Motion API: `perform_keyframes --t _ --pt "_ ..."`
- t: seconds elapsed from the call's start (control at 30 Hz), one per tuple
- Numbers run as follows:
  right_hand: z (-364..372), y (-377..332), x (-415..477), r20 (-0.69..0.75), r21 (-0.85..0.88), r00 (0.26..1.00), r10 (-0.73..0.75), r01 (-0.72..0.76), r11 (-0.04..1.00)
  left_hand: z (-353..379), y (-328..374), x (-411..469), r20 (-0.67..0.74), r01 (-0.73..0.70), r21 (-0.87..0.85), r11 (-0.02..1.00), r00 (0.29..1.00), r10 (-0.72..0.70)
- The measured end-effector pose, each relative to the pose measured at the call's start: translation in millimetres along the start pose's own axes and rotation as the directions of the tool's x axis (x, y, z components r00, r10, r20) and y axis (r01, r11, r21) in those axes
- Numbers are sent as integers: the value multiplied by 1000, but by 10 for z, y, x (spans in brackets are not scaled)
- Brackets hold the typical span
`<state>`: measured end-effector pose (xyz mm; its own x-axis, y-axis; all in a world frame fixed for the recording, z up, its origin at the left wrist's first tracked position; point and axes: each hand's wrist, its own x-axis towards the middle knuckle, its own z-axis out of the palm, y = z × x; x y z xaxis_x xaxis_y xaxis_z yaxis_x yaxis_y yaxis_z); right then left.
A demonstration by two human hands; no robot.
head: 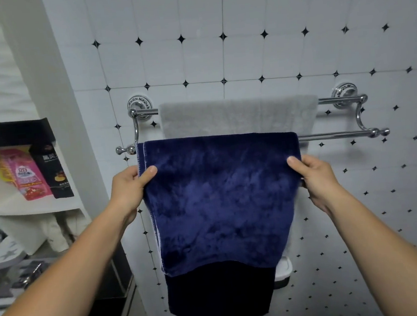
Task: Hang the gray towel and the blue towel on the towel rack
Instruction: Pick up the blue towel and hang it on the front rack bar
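A chrome two-bar towel rack [340,134] is fixed to the tiled wall. The gray towel [236,115] hangs over its rear bar, spread flat. The blue towel [221,197] drapes over the front bar, with its front flap hanging down and a darker back layer showing below. My left hand [129,188] pinches the blue towel's left edge just under the bar. My right hand [313,175] pinches its right edge at the same height. The front bar is hidden where the blue towel covers it.
At the left stands a white shelf unit [29,208] with a pink packet [26,172] and a black packet [53,170]. Gray dishes [2,251] lie below it. A small white holder [284,269] is mounted on the wall behind the blue towel's lower right.
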<state>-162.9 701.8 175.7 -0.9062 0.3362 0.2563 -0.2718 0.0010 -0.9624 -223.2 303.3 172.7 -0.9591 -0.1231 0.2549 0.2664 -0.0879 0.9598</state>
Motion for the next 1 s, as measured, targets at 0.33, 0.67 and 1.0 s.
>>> perform_keyframes --t 0.33,0.67,1.0 --pt "-379 773 -650 114 -124 975 191 -177 976 -362 -772 -557 202 171 146 974 959 -198" --pt "-303 792 -739 197 -121 937 290 -270 955 -305 -565 -630 228 228 228 947 933 -279" --pt "287 -529 -21 -33 117 994 109 -104 988 236 382 -97 -256 -139 173 975 950 181"
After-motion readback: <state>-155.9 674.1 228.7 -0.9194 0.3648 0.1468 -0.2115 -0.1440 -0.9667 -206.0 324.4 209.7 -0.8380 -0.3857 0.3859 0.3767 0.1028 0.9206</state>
